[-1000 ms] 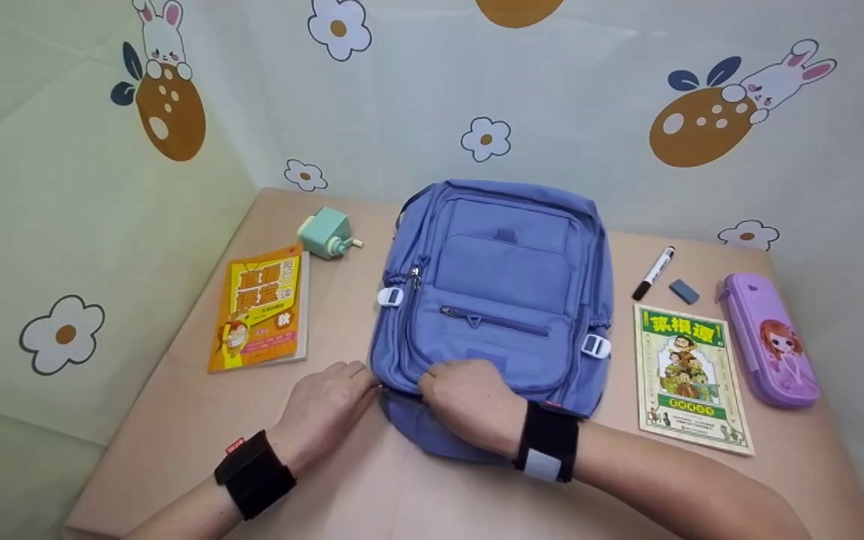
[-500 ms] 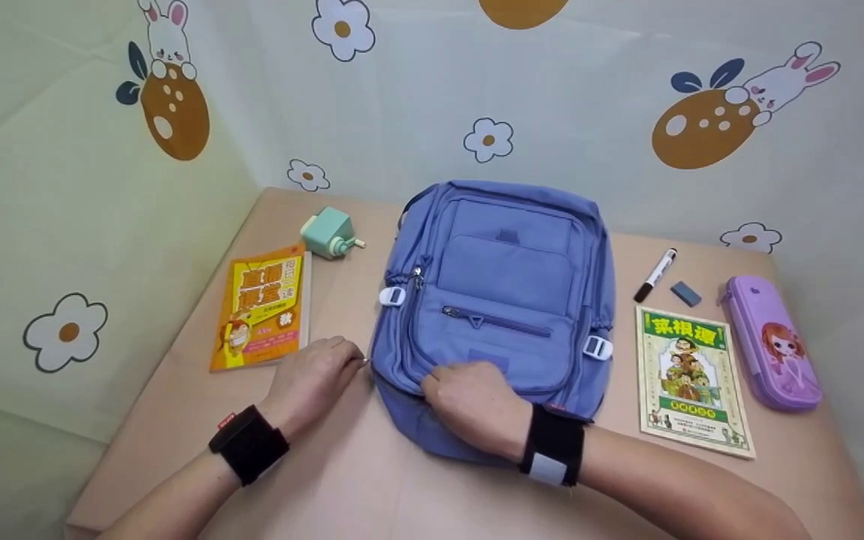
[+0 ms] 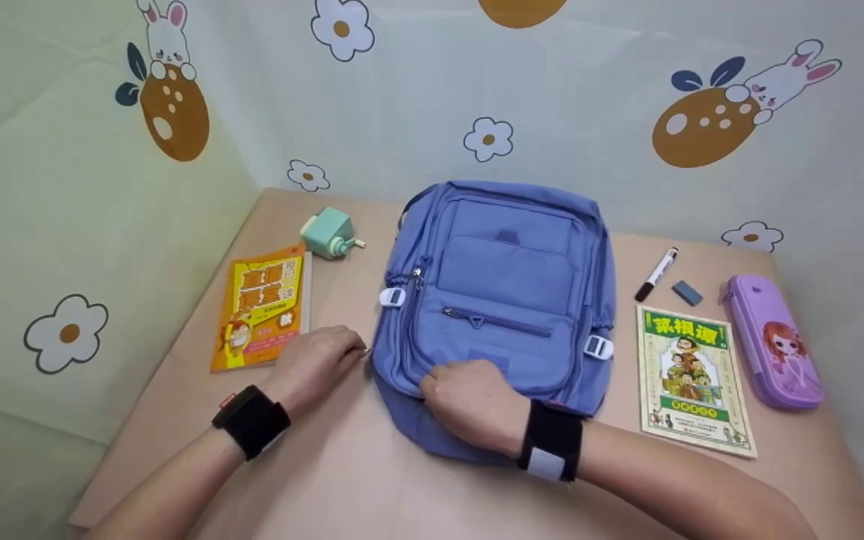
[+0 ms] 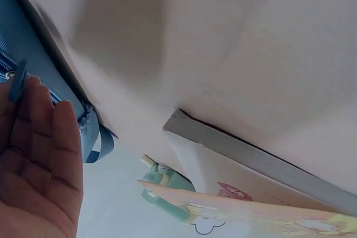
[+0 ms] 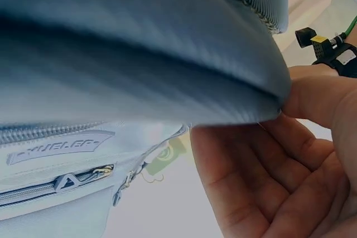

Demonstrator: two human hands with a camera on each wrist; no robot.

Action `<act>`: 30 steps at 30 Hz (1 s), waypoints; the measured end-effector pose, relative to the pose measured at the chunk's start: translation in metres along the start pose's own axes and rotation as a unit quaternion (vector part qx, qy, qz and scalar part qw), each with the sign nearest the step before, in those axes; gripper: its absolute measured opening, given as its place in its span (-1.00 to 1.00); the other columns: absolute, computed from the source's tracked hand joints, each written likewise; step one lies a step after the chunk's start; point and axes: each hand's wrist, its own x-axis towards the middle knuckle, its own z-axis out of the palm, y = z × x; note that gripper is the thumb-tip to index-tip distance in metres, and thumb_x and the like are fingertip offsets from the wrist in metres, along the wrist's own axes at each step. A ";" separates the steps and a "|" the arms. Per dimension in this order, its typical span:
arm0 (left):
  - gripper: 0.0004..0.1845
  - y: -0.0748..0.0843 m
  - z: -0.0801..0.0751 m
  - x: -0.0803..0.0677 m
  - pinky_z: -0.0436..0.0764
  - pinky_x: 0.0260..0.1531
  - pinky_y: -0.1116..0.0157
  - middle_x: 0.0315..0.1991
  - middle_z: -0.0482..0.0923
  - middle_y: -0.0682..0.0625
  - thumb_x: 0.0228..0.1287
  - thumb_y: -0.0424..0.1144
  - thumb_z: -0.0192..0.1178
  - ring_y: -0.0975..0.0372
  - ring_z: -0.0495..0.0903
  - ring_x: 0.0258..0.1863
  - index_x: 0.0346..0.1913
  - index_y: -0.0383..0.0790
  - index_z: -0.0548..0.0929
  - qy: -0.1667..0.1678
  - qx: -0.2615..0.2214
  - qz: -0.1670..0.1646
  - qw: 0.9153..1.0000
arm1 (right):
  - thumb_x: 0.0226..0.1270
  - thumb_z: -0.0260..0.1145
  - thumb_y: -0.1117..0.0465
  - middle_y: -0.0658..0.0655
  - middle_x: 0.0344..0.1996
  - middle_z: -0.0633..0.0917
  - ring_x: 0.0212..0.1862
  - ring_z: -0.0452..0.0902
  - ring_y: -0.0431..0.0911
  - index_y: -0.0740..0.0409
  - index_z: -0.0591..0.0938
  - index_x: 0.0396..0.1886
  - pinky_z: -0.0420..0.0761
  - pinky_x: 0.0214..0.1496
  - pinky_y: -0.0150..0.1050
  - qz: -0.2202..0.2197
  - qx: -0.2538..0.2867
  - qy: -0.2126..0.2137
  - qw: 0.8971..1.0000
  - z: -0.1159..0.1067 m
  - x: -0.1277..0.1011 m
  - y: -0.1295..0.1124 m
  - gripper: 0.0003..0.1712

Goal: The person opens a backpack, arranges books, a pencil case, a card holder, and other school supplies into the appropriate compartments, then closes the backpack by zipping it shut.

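A blue backpack [image 3: 507, 270] lies front side up on the table. Along its left side, my left hand [image 3: 319, 365] pinches a zipper pull [image 4: 18, 80], whose blue loop pokes out by the fingertips in the left wrist view. At the lower left corner of the bag's front, my right hand [image 3: 473, 405] grips the fabric edge. The right wrist view has the thumb and fingers pinching a fold of cloth [image 5: 245, 104]. A second zipper [image 5: 83, 179] with a triangular pull runs across the front pocket.
Left of the bag lie an orange book [image 3: 259, 311] and a mint pencil sharpener [image 3: 328, 232] with a crank. On the right are a marker [image 3: 655, 274], a grey-blue eraser [image 3: 686, 293], a green-and-cream book [image 3: 691, 382] and a purple pencil case [image 3: 769, 341].
My left hand has moved up along the bag's left side, away from the lower corner, with the zipper pull. The right hand has stayed at the corner.
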 end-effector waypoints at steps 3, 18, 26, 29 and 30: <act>-0.96 -0.001 0.000 -0.001 0.64 -0.23 0.19 -0.32 0.66 0.14 0.42 -0.23 0.29 0.23 0.66 -0.29 -0.18 -0.02 0.73 -0.006 0.002 -0.003 1.000 | 0.28 0.43 0.06 -0.05 -0.56 0.62 -0.49 0.57 -0.14 0.04 0.63 -0.50 0.56 -0.57 -0.21 0.006 0.019 -0.024 1.000 -0.005 0.004 0.001 -0.76; -0.96 0.001 -0.001 -0.002 0.64 -0.25 0.22 -0.33 0.66 0.15 0.41 -0.22 0.31 0.27 0.62 -0.33 -0.17 -0.01 0.74 -0.012 0.000 -0.024 1.000 | 0.24 0.40 -0.33 0.00 -0.58 0.65 -0.51 0.57 -0.05 0.01 0.64 -0.61 0.51 -0.59 -0.10 0.046 0.015 -0.162 0.986 -0.009 0.069 -0.010 -0.46; -0.95 0.000 0.003 -0.002 0.65 -0.22 0.22 -0.31 0.68 0.14 0.43 -0.23 0.30 0.27 0.65 -0.30 -0.16 -0.03 0.74 -0.007 0.002 -0.018 1.000 | 0.25 0.38 0.11 -0.02 -0.64 0.62 -0.58 0.55 -0.11 -0.01 0.68 -0.59 0.49 -0.68 -0.18 0.013 -0.087 -0.129 0.988 0.007 0.070 -0.018 -0.78; -0.95 -0.001 0.002 0.000 0.66 -0.18 0.18 -0.28 0.70 0.11 0.41 -0.25 0.31 0.22 0.69 -0.26 -0.16 -0.05 0.75 -0.002 -0.004 -0.027 1.000 | 0.24 0.38 0.14 -0.02 -0.65 0.60 -0.59 0.53 -0.12 -0.02 0.65 -0.59 0.47 -0.69 -0.17 0.008 -0.092 -0.115 0.989 0.007 0.067 -0.017 -0.79; -0.95 -0.002 0.002 0.002 0.66 -0.17 0.17 -0.27 0.71 0.10 0.41 -0.25 0.31 0.21 0.69 -0.24 -0.16 -0.06 0.75 -0.002 -0.007 -0.030 1.000 | 0.24 0.38 0.15 -0.03 -0.65 0.60 -0.59 0.53 -0.12 -0.03 0.65 -0.59 0.48 -0.69 -0.17 0.008 -0.092 -0.112 0.989 0.006 0.066 -0.016 -0.79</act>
